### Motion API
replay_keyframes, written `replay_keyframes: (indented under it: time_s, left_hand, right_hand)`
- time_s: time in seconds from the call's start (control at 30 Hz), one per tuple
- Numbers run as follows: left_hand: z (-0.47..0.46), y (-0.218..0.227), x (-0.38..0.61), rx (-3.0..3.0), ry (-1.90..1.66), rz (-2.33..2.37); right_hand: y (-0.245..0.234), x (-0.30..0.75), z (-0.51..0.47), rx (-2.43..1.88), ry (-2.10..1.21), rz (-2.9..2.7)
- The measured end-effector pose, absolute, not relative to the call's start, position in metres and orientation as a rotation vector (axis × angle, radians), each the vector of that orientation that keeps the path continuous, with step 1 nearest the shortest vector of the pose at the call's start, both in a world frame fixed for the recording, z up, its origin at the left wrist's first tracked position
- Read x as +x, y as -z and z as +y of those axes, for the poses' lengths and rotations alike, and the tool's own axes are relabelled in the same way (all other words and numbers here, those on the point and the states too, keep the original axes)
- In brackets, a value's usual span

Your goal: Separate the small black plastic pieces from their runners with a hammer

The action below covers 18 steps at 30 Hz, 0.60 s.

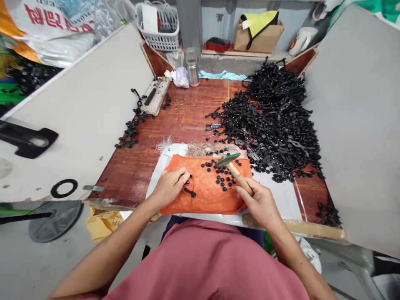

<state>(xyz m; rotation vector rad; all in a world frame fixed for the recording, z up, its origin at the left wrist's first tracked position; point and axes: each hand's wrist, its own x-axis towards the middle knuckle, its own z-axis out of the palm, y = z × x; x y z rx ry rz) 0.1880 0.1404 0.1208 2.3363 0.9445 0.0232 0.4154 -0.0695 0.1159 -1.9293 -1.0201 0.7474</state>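
Note:
My left hand [170, 184] is closed in a pinch on a small black plastic piece [188, 191] that lies on an orange cloth pad [206, 200]. My right hand [261, 202] grips the wooden handle of a small hammer [234, 168] whose green head hovers over the pad's far edge. Several small round black bits [223, 177] are scattered on the pad between my hands.
A big heap of black plastic strips [271, 116] fills the right of the red-brown wooden table [184, 121]. A smaller black cluster [131, 131] lies at the left. Grey boards [78, 108] flank both sides. A white basket [159, 25], a jar and a cardboard box stand behind.

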Motion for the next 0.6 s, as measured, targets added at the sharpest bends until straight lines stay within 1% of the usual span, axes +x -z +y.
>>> replay_keyframes:
  time_s: [0.13, 0.4, 0.6]
  left_hand:
    - [0.151, -0.118, 0.21, 2.304, -0.19, 0.901]
    - [0.162, -0.097, 0.236, 2.503, -0.128, 0.977]
    - [0.162, -0.097, 0.238, 2.548, -0.126, 0.987]
  right_hand:
    - [-0.112, 0.419, -0.083, -1.931, -0.76, -0.927]
    - [-0.098, 0.42, -0.102, -2.017, -0.729, -0.895]
    - [-0.093, 0.419, -0.101, -2.011, -0.764, -0.893]
